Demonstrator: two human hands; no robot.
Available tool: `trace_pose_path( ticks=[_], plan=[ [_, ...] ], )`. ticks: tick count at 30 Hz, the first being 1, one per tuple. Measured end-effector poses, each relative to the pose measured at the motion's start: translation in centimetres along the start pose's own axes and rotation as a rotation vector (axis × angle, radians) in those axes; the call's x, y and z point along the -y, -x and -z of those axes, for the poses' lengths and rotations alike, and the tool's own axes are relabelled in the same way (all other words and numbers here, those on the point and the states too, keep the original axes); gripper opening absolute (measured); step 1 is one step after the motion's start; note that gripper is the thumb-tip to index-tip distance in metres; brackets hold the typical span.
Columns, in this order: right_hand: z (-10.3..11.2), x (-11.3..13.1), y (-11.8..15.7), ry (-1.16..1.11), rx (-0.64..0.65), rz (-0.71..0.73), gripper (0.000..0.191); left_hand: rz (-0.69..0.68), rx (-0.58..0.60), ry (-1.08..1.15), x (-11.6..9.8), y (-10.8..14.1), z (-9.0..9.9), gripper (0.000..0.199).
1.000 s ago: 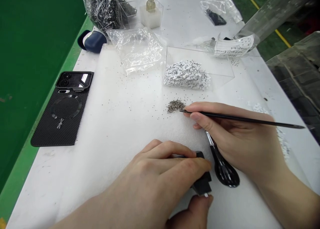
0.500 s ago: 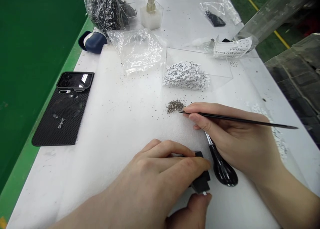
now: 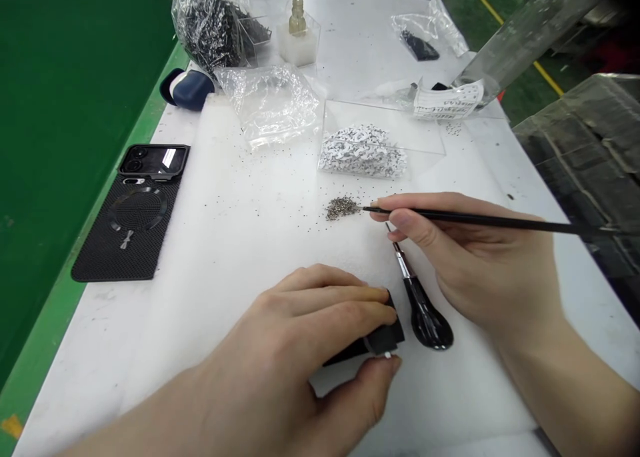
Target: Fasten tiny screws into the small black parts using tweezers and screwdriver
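My left hand (image 3: 305, 350) presses on a small black plastic part (image 3: 385, 337), with fingers over its top and the thumb at its near edge. A tiny white piece (image 3: 387, 355) shows by the thumb tip; most of the part is hidden. Pinched between my right thumb and fingers, what look like slim black tweezers (image 3: 480, 218) point left. Their tip is at the right edge of a pile of tiny metal screws (image 3: 341, 208). Between the hands lies a small screwdriver (image 3: 425, 314) with a bulbous black handle, its thin shaft reaching toward my right fingertips.
White foam sheet (image 3: 240, 244) covers the work area, dotted with stray screws. Beyond the pile stands a clear box (image 3: 363, 150) of small white pieces. Plastic bags (image 3: 275, 104), a small bottle (image 3: 297, 17) and a blue case (image 3: 193, 89) lie farther back. A phone (image 3: 155, 160) rests at left.
The view has shifted slightly. The tweezers tip has moved from the pile's lower right to its right edge. More of the screwdriver shows beside my right hand. My left hand keeps hold of the black part.
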State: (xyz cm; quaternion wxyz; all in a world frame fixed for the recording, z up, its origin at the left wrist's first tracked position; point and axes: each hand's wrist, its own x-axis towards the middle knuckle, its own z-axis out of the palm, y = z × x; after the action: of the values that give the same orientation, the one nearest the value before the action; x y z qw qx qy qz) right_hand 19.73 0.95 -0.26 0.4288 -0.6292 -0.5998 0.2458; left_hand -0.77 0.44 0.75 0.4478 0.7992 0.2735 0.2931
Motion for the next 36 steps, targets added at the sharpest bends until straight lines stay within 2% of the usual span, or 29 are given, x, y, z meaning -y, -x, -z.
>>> trace_pose_path(
  ticks=[5,8,10,12,15,17,22,36],
  plan=[
    [2.3,1.4,0.4,-0.022,-0.023,0.097,0.005,-0.056,-0.027,0.002,0.2,0.3,-0.3,0.030],
    [3.8,1.8,1.3,-0.094,0.020,0.161,0.007,-0.071,-0.059,-0.020,0.5,0.5,-0.5,0.033],
    [4.5,1.7,1.7,-0.194,0.107,0.231,0.009,-0.073,-0.072,-0.025,0.6,0.6,-0.6,0.034],
    [5.0,1.6,1.8,-0.267,0.255,0.295,0.013,-0.055,-0.075,-0.031,0.7,0.7,-0.6,0.032],
    [5.2,1.5,1.7,-0.260,0.462,0.315,0.017,-0.039,-0.062,-0.036,0.5,0.6,-0.6,0.023],
    [5.1,1.6,1.6,-0.226,0.513,0.323,0.016,-0.037,-0.048,-0.040,0.4,0.5,-0.6,0.015],
    [4.8,1.8,1.6,-0.160,0.530,0.370,0.011,-0.039,-0.042,-0.049,0.3,0.4,-0.7,0.011],
    [4.9,1.9,1.7,-0.154,0.540,0.326,0.010,-0.035,-0.051,-0.032,0.4,0.5,-0.6,0.012]
  ],
)
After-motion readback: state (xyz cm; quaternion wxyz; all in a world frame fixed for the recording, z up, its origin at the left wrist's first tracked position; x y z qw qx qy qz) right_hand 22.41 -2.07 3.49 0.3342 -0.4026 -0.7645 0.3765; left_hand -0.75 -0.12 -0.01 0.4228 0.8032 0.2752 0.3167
